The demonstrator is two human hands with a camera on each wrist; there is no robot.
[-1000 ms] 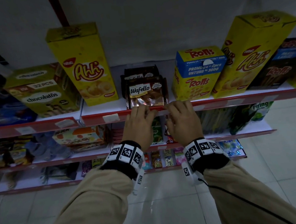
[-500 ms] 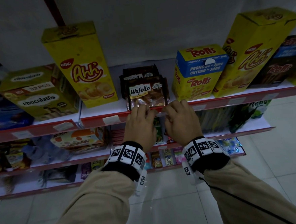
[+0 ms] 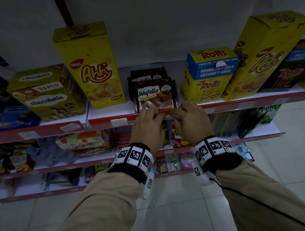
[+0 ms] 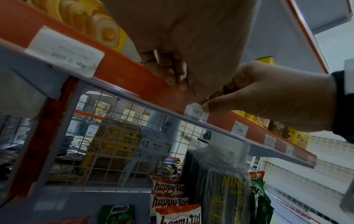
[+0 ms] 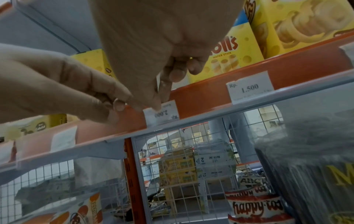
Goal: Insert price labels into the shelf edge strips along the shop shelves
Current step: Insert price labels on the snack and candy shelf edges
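Right wrist view: price label [image 5: 161, 113] sits upside-down, long axis along strip [image 5: 201, 100].

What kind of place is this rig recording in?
Most likely a small grocery or snack shop aisle. Boxed and bagged snacks such as the Wafello pack stand on tiered shelves, the red edge strip carries printed prices like the 1.500 label, and both hands work at another label.

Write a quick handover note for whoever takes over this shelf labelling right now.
Left hand: grips the red edge strip beside the label.
Right hand: pinches the top corner of the 2.000 price label.
Done: the label sits in the strip below the Wafello pack, but reads upside down against the 1.500 label.
Left: probably flip it, seat it, then move along.
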